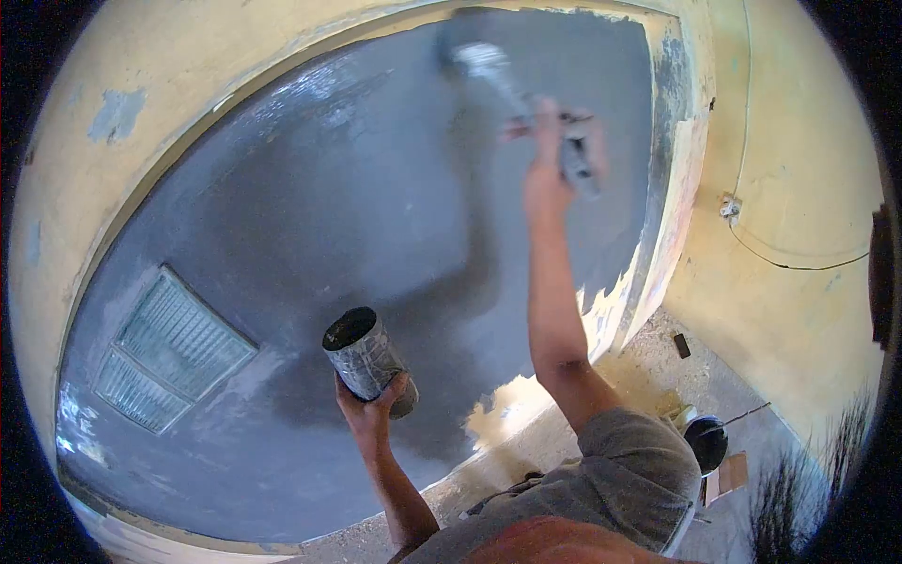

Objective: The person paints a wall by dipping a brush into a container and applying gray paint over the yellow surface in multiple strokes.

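Observation:
In my left hand (366,399) is a tall cylindrical paint can (362,352), smeared with grey, its dark open mouth tilted up. My fingers wrap round its lower half. My right hand (554,146), blurred by motion, grips a wide paintbrush (489,66) by its handle. The bristle end is up against the top part of the wall panel (376,207), which is coated in dark grey. Some of that grey looks wet and shiny near the upper left. Bare yellowish patches show along the panel's lower right edge.
A louvred vent (174,352) is set in the grey wall at left. Yellow walls border it, with a cable and socket (730,209) at right. On the floor are a black bucket (705,444) with a stick, a cardboard piece (728,477) and a small dark block (681,346).

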`<state>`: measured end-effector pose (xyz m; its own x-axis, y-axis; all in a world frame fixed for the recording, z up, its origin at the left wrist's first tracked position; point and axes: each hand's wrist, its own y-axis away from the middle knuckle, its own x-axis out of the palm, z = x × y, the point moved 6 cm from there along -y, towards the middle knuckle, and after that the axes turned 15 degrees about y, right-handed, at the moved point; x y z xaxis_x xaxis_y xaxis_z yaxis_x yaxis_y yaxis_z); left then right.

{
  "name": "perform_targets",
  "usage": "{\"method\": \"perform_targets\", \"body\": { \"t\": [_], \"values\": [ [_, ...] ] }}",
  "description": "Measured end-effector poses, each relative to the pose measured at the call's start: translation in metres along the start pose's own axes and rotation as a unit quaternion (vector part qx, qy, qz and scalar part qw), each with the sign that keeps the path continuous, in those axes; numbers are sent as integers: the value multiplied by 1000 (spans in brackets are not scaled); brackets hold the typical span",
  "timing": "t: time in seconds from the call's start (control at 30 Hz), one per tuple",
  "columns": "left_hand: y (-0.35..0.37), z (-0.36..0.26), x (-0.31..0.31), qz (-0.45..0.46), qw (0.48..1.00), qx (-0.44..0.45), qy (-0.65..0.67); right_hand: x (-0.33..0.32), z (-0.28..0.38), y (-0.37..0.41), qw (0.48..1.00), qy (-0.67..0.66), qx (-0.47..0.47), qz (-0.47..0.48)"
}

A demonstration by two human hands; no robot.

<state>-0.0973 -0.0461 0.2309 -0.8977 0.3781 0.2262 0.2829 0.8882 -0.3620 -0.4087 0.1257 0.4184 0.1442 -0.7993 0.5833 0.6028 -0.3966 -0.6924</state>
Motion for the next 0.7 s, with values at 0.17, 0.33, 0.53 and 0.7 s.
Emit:
{"method": "perform_targets", "body": {
  "t": [0.17, 0.33, 0.53, 0.7],
  "values": [
    [2, 8, 27, 18, 1000, -6, -13, 35, 65, 59, 982, -133, -86, 107],
    [6, 10, 54, 72, 997, -32, 5, 28, 71, 36, 954, -254, -45, 151],
    [2, 15, 45, 97, 995, -24, 27, -26, -1, -56, 996, -5, -83, -37],
    [-4, 8, 35, 98, 995, -23, -4, -35, 10, -58, 993, -62, -73, -74]
  ]
}}
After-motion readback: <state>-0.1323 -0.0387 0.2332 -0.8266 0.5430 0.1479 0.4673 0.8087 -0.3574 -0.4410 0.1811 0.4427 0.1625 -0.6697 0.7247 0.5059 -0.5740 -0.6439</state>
